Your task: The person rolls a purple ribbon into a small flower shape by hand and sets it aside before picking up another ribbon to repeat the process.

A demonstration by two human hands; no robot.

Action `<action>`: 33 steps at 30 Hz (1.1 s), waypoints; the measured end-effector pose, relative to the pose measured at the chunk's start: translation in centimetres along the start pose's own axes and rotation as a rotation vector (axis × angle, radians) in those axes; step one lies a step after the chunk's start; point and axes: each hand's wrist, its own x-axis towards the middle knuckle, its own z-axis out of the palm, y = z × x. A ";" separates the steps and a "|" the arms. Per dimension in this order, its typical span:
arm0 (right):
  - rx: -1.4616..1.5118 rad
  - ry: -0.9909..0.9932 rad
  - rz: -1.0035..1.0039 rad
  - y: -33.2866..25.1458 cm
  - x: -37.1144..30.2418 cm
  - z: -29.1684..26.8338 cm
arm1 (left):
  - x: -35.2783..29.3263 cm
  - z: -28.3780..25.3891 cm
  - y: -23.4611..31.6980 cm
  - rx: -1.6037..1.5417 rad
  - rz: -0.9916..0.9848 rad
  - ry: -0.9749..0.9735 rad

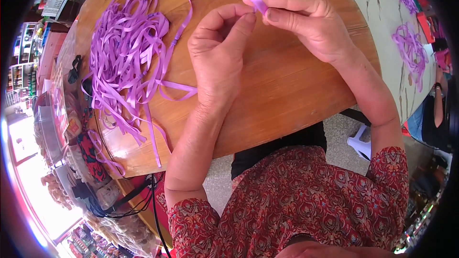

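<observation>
My right hand (306, 21) pinches a short loop of purple ribbon (258, 4) between thumb and forefinger, above the far part of the wooden table. Right beside it, my left hand (222, 43) is closed too, thumb against forefinger at the lower end of that loop. Whatever sits between the left fingertips is too small to make out. To the left of my left hand lies a big tangled heap of purple ribbons (126, 48). One strand with small knots curls up off the heap's right side, and another runs toward my left wrist.
The brown wooden table (282, 91) has a rounded edge. A pale marbled table (377, 14) adjoins it at right, bearing more purple ribbon (410, 50). Another person's arm (438, 107) shows at far right. Black cables (143, 200) hang at the table's left end, near plastic-wrapped goods.
</observation>
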 end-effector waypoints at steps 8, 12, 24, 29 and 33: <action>-1.053 0.053 -0.596 0.4 -0.4 -0.2 | -0.5 0.5 -0.7 0.060 0.016 -0.013; -1.148 0.052 -0.674 -0.5 -0.3 0.0 | -0.3 0.5 -1.2 0.129 0.031 -0.018; -0.290 0.026 -0.134 -1.9 -0.4 0.5 | -0.6 0.4 -0.6 0.007 0.072 -0.053; -0.145 0.010 -0.121 0.0 -0.2 0.1 | -0.5 0.0 -0.4 -0.013 0.028 -0.080; -0.962 -0.039 -0.545 -1.0 -0.3 -0.6 | -0.6 0.2 0.0 0.153 0.006 -0.075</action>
